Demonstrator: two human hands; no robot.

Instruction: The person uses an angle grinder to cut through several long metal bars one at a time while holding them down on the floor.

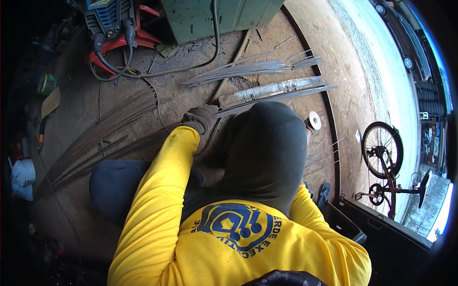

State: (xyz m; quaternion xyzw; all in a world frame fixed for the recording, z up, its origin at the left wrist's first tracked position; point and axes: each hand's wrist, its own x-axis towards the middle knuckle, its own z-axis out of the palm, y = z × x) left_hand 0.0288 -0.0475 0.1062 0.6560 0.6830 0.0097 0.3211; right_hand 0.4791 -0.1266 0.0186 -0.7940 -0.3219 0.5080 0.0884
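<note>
Hazards around the seated worker, with clock positions read from the raised knee [267, 148]. At ten o'clock, the gloved left hand [200, 119] appears closed on the near end of a bundle of thin metal rods [281, 98]; the bundle extends toward one o'clock, along the near side of a silvery metal bar [272, 90] at twelve. At two o'clock, a pale disc [313, 120], probably that of a cutting or grinding tool, stands just beyond the knee. The right hand [309, 135] is almost wholly hidden there, so its grip cannot be told; nor can it be seen whether the disc turns or carries a guard. The chief risk is judged to be contact between disc and leg: should the tool turn, a small swing toward nine o'clock could snag the trouser cloth. A second risk lies in the rods, which are slender and seem to be held only near one end; under side load the far ends could spread, whip or slide off line, and a jammed disc could kick back. The left glove, if brought close to a turning disc, could likewise catch. Loose rods [238, 71] at eleven o'clock and rusty rods [109, 119] at nine could tangle with the bundle if it is dragged across them. A thin cable [159, 107] at ten o'clock could be hooked by stray rod ends.
</note>
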